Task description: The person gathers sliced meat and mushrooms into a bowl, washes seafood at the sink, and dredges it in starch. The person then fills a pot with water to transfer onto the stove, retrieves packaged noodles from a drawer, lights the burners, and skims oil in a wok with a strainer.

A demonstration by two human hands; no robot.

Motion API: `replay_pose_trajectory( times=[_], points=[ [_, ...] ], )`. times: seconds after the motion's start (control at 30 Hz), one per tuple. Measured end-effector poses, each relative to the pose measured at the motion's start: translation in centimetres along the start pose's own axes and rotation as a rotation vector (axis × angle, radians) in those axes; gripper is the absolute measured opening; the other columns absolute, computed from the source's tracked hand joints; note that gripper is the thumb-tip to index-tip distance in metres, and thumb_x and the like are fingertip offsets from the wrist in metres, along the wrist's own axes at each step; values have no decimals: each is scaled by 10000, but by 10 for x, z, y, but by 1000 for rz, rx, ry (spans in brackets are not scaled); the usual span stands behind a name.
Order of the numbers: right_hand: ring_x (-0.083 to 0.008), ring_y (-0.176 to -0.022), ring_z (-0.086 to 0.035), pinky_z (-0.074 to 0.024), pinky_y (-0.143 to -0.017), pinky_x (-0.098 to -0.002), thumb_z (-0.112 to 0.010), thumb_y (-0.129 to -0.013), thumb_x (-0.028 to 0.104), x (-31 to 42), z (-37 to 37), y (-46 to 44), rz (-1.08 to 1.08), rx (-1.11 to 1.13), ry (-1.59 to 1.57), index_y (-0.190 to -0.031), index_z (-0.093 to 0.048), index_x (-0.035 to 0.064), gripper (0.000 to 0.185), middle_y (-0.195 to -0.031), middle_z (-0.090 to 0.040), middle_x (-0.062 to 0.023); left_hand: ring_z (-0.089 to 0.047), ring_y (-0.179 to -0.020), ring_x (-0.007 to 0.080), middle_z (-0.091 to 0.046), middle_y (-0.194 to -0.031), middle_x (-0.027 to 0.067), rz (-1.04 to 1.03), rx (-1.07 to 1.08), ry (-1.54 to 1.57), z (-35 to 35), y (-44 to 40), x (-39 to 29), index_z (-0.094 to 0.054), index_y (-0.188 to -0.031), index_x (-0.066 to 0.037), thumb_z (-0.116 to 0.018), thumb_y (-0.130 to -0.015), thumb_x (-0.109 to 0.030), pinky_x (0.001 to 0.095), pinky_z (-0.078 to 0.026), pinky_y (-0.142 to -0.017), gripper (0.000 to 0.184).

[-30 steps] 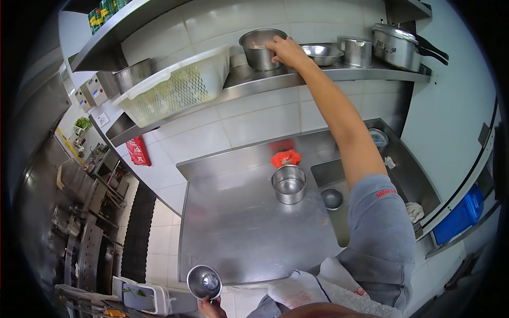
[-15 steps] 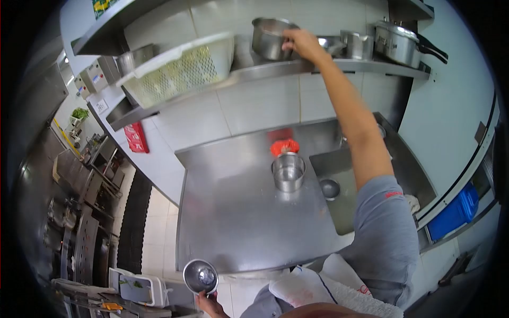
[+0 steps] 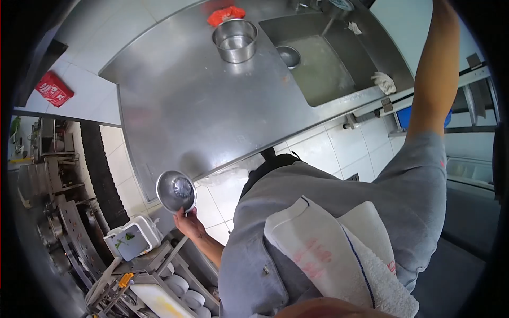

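Note:
A round metal bowl [image 3: 176, 192] is tilted toward me at the table's front left corner. My left hand [image 3: 190, 225] grips its lower rim, fingers closed on the edge. My right arm stretches up past the top right edge, so the right hand is out of sight. On the steel table [image 3: 180, 114] stands a round metal pot [image 3: 235, 42], its top uncovered. Right behind the pot lies a red plastic bag [image 3: 227, 16].
To the right is a steel sink [image 3: 328, 66] with a small metal bowl [image 3: 288, 56] inside and a white cloth [image 3: 384, 82] on its edge. A white bin [image 3: 133, 238] and stacked white plates [image 3: 185, 294] are at lower left. A red packet [image 3: 54, 89] hangs on the left wall.
My view has swung downward, and the shelf with the pots has left the frame. The right hand, earlier at a metal pot on that shelf, is now out of view. My left hand still holds the bowl.

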State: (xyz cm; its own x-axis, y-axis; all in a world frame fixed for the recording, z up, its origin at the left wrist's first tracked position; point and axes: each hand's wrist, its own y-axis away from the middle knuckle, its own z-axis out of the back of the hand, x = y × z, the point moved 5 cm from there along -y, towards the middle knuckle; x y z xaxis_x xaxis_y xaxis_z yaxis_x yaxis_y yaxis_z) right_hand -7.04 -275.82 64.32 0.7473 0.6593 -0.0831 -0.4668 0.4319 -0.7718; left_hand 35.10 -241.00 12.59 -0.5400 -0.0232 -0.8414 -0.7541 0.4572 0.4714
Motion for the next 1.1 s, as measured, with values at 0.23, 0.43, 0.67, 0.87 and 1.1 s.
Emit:
replay_pose_trajectory(
  times=[0.23, 0.43, 0.67, 0.87, 1.1],
  points=[
    [-262, -809, -611, -497, -693, -350, -733, -671, 211, 28, -148, 199, 144, 490, -109, -866, -611, 70, 270, -868, -628, -80, -602, -701, 160, -609, -920, 77, 48, 141, -114, -32, 3, -6, -528, -1053, -34, -521, -817, -62, 261, -501, -531, 238],
    [-331, -835, -596, -516, -691, -410, -692, -715, 250, 50, -272, 320, 47, 556, -147, -866, -578, 112, 234, -879, -597, -48, -608, -653, 167, -617, -910, 90, 13, 94, -159, -42, 32, -7, -543, -1036, -21, -530, -812, -41, 262, -513, -531, 225],
    [-330, -838, -622, -538, -689, -389, -685, -727, 211, 31, -333, 364, 9, 455, -327, -889, -616, 110, 203, -956, -623, -55, -613, -720, 169, -612, -942, 68, 18, -24, -137, -47, 75, 28, -540, -1051, -49, -520, -822, -63, 267, -501, -560, 230],
    [-275, -862, -625, -526, -733, -383, -624, -730, 108, 5, -328, 292, -171, 774, -692, -904, -659, 88, 179, -1022, -628, -59, -627, -664, 186, -630, -897, 106, 5, -152, -66, -78, 117, 56, -545, -1036, -13, -522, -814, -21, 273, -509, -520, 223],
    [-322, -801, -639, -513, -679, -408, -591, -724, 100, 45, -411, 307, 262, 1106, -319, -891, -674, 50, 193, -900, -653, -155, -626, -693, 190, -618, -936, 109, -27, -162, -77, -109, 151, 80, -536, -1053, -4, -515, -820, -22, 275, -523, -537, 235]
  ],
)
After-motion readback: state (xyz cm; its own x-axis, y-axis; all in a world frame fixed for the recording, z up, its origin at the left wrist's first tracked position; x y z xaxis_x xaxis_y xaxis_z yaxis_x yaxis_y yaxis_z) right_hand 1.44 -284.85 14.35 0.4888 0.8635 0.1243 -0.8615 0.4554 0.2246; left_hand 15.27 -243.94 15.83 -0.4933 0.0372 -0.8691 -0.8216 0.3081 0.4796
